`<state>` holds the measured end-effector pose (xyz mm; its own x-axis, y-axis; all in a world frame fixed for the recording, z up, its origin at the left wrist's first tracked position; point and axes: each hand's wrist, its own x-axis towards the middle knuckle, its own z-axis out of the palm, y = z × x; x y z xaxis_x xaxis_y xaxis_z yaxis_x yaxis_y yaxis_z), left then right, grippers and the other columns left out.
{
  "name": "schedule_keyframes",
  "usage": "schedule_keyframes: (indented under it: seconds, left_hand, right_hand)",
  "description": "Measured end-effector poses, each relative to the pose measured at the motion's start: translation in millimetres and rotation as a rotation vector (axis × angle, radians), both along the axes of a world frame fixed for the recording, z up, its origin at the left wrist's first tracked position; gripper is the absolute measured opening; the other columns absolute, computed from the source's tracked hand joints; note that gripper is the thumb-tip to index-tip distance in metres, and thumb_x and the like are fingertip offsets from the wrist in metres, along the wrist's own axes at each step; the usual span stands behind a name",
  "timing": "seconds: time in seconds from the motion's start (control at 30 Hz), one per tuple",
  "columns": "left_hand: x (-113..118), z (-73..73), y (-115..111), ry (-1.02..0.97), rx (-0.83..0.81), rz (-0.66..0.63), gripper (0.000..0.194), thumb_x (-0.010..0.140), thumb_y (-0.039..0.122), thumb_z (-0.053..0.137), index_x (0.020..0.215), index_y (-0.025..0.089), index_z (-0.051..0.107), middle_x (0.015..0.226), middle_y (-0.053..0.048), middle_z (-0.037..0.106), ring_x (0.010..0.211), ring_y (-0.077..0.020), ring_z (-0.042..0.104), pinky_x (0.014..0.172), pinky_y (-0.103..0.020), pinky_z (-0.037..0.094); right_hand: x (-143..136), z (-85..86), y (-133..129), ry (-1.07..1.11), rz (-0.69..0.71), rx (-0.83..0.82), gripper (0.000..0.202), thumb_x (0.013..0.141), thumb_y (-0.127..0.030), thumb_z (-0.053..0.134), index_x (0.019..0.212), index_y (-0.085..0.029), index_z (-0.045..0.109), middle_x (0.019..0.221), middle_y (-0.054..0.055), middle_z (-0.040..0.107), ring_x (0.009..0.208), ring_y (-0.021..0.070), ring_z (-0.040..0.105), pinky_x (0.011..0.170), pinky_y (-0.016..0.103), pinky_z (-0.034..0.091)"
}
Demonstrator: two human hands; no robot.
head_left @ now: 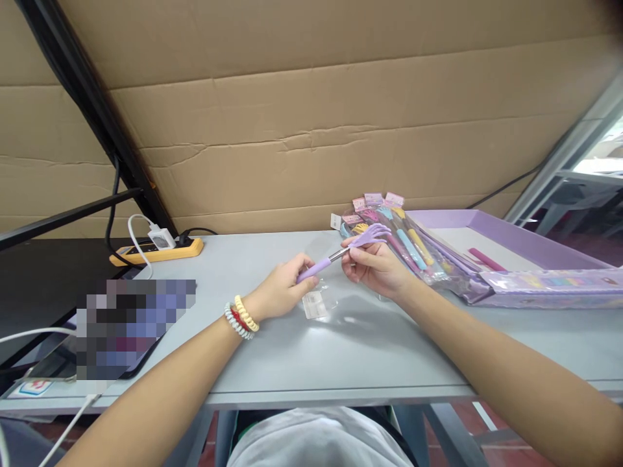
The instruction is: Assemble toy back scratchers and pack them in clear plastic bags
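A purple back scratcher (318, 264) with a claw-shaped head and a short metal section is held above the desk, slanting up to the right. My left hand (285, 282) is closed round the lower end of its handle. Just below the claw head, my right hand (372, 264) pinches it between thumb and fingers. Under the hands lies a clear plastic wrapper with a white label (315, 305). Right of my right hand is a pile of bagged back scratchers (409, 243) in pink, blue and yellow, with card tops.
A purple box (520, 237) with a pink stick (487, 259) in it stands at the right. On the left are a yellow power strip (165, 251) with a white charger (161, 237), and a blurred-out device (136, 327) with cables. Cardboard (311, 130) walls the desk's back.
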<state>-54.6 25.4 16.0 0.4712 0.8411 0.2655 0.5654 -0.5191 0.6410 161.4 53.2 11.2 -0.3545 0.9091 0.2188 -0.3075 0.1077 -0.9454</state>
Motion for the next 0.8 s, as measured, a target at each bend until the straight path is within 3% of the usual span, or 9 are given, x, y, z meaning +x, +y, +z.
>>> schedule_keyframes:
  seconds: [0.2, 0.37, 0.5, 0.7, 0.8]
  left_hand:
    - [1.8, -2.8, 3.5, 0.042, 0.076, -0.049, 0.032, 0.086, 0.046, 0.046, 0.088, 0.018, 0.061, 0.068, 0.002, 0.056, 0.06, -0.011, 0.046, 0.057, -0.024, 0.038]
    - [-2.9, -0.9, 3.5, 0.14, 0.229, -0.045, 0.041, 0.085, 0.05, 0.047, 0.106, 0.017, 0.057, 0.094, -0.006, 0.063, 0.08, -0.0169, 0.057, 0.075, -0.031, 0.045]
    - [-1.5, -1.3, 0.7, 0.301, 0.23, 0.0, 0.056, 0.079, 0.061, 0.049, 0.112, 0.017, 0.056, 0.104, -0.01, 0.063, 0.094, -0.024, 0.058, 0.085, -0.038, 0.044]
    - [9.2, -12.5, -1.5, 0.449, 0.228, 0.018, 0.08, 0.057, 0.074, 0.061, 0.114, 0.019, 0.055, 0.112, -0.013, 0.059, 0.099, -0.0305, 0.056, 0.088, -0.042, 0.043]
    - [11.3, -15.1, -1.4, 0.436, 0.26, 0.011, 0.052, 0.067, 0.055, 0.063, 0.105, 0.019, 0.058, 0.103, -0.009, 0.062, 0.091, -0.0261, 0.06, 0.081, -0.036, 0.046]
  right_hand:
    - [-9.5, -3.6, -2.4, -0.24, 0.031, 0.074, 0.038, 0.069, -0.048, 0.072, 0.085, -0.015, 0.063, 0.062, 0.001, 0.06, 0.052, 0.0108, 0.055, 0.045, 0.023, 0.039]
    - [-5.3, -1.2, 6.2, -0.125, -0.233, 0.064, 0.039, 0.071, -0.054, 0.067, 0.071, -0.016, 0.058, 0.05, -0.005, 0.046, 0.043, 0.0075, 0.044, 0.042, 0.022, 0.035]
    - [4.8, 5.3, 11.9, -0.112, -0.376, 0.053, 0.043, 0.074, -0.055, 0.065, 0.059, -0.019, 0.046, 0.047, -0.004, 0.042, 0.041, 0.0078, 0.041, 0.039, 0.022, 0.033]
    - [0.4, 10.2, 6.1, -0.122, -0.263, -0.064, 0.045, 0.075, -0.063, 0.057, 0.066, -0.021, 0.041, 0.045, -0.006, 0.043, 0.033, 0.0088, 0.04, 0.032, 0.022, 0.029]
    - [-1.5, 7.3, 4.8, -0.168, -0.203, -0.074, 0.044, 0.075, -0.062, 0.057, 0.068, -0.021, 0.045, 0.041, -0.007, 0.04, 0.029, 0.0066, 0.033, 0.03, 0.02, 0.023]
